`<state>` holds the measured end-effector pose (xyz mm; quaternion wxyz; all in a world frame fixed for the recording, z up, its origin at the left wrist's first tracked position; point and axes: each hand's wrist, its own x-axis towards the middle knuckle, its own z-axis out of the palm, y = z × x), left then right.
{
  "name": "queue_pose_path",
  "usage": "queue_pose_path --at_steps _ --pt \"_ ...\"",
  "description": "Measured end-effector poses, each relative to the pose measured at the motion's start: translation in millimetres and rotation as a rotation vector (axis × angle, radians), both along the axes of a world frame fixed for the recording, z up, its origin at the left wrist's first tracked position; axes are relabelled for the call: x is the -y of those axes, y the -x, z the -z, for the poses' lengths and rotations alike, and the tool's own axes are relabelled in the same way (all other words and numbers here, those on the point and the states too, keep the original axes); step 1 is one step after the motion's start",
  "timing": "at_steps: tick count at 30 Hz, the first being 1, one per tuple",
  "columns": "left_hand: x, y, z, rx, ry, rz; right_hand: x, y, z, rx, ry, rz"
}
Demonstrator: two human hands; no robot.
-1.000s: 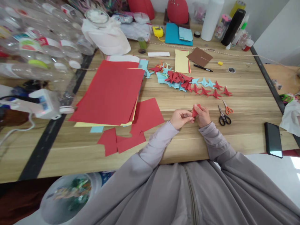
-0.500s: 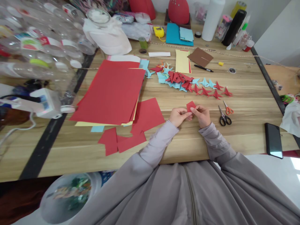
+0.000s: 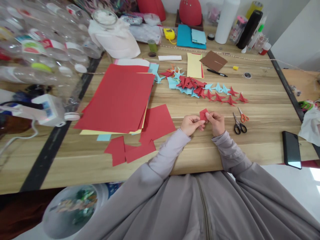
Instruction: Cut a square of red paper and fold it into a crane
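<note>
Turned flatter since the frame of one second earlier, the folded red paper point(image 3: 203, 113) has also shifted toward nine o'clock, and a crease line now shows on its upper face. Head view, with directions taken from this piece as the dial's centre: the piece is held above the wooden table point(image 3: 265, 116), between the two hands. Right hand point(image 3: 217, 124), at four o'clock: thumb laid on the paper's right side, fingers behind, pinching it. Left hand point(image 3: 191, 125), at eight o'clock: thumb and fingers closed on the lower left edge; the farther fingertips are hidden. Near three o'clock lie the orange-handled scissors point(image 3: 243, 116) and, just beside them, the black-handled scissors point(image 3: 240, 128). Red and blue folded paper cranes point(image 3: 187, 84) form a heap at eleven o'clock, with rows running toward two o'clock. At nine o'clock, a loose red sheet point(image 3: 160, 121) lies partly beneath a stack of coloured sheets point(image 3: 120, 100); red offcuts point(image 3: 130, 151) lie at eight o'clock. Well apart, at four o'clock, rests a dark phone point(image 3: 291, 149).
</note>
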<state>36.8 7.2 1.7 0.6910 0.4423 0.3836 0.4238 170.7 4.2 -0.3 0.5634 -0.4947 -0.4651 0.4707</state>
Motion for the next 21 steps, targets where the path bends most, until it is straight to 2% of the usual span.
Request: queue_pose_path --at_steps 4,9,12,21 --pt "0.9 -0.9 1.8 -0.001 -0.052 -0.03 0.3 1.7 -1.6 -0.041 0.022 -0.048" --pt "1.1 -1.0 1.1 -0.044 -0.069 0.04 2.5 3.3 -4.1 -0.007 0.049 -0.138" --pt "1.4 -1.4 -0.6 -0.075 -0.049 0.095 2.7 2.7 -4.2 0.032 0.008 -0.127" --pt "5.1 -3.3 -3.0 -0.107 0.02 0.152 1.3 -0.1 -3.8 0.027 0.0 -0.131"
